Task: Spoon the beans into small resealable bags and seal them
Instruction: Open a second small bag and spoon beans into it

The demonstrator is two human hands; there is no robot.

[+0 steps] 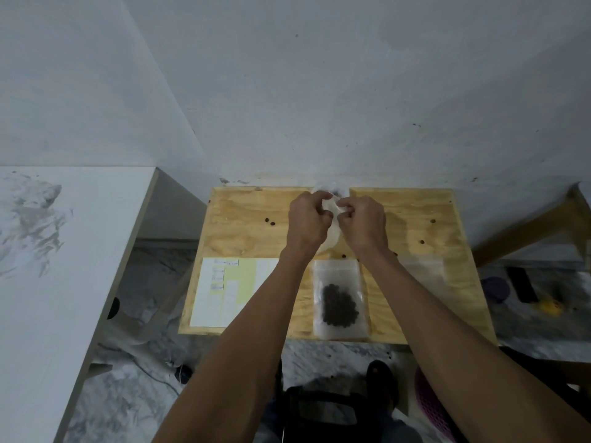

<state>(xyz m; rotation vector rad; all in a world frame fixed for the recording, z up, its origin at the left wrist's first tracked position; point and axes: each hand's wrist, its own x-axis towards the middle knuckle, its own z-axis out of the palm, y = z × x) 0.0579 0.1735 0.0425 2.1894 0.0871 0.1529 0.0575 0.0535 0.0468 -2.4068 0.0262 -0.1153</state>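
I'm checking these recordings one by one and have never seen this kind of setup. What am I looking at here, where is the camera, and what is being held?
There is no machine: a person works with bare hands. The single picture comes from a wide-angle camera worn on the head, looking forward and down, so both forearms reach in from below. The left hand and right hand both pinch a small clear plastic bag over a light plywood table. On the table lie a clear resealable bag holding dark beans, a white and yellow paper sheet, another clear, seemingly empty bag and a few loose dark beans. Whether the held bag contains beans cannot be told.
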